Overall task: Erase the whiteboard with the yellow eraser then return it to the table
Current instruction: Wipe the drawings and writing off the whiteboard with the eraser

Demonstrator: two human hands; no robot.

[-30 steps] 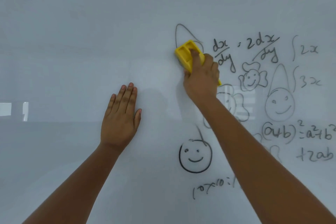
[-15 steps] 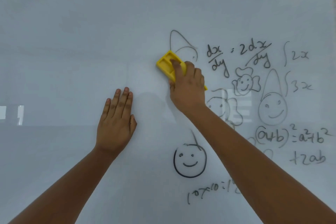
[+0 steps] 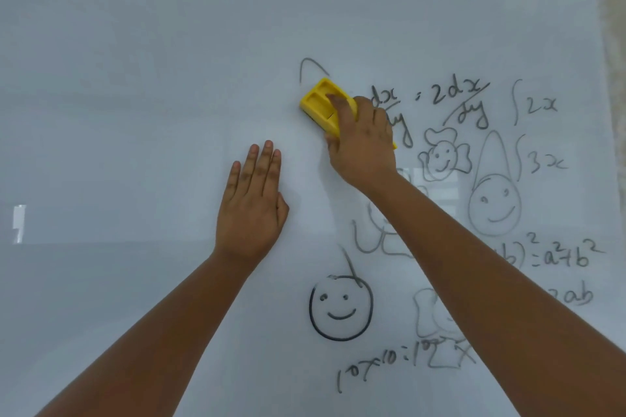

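Observation:
The whiteboard (image 3: 135, 78) fills the view. My right hand (image 3: 362, 142) grips the yellow eraser (image 3: 318, 101) and presses it flat against the board, just below a leftover curved marker line (image 3: 310, 64). My left hand (image 3: 252, 203) lies flat on the board left of the eraser, fingers together and pointing up, holding nothing. Marker formulas (image 3: 454, 95) and face drawings (image 3: 494, 203) cover the board's right side. A dark smiley face (image 3: 340, 308) sits below my right forearm.
The board's left half is blank, with a small bright reflection (image 3: 19, 222) at the far left. The board's right edge (image 3: 601, 44) meets a pale wall. More writing (image 3: 372, 366) runs along the lower middle. The table is out of view.
The eraser has swept left and then back up and right under my right hand. The pointed line above it is now shorter. My left hand stays flat on the board.

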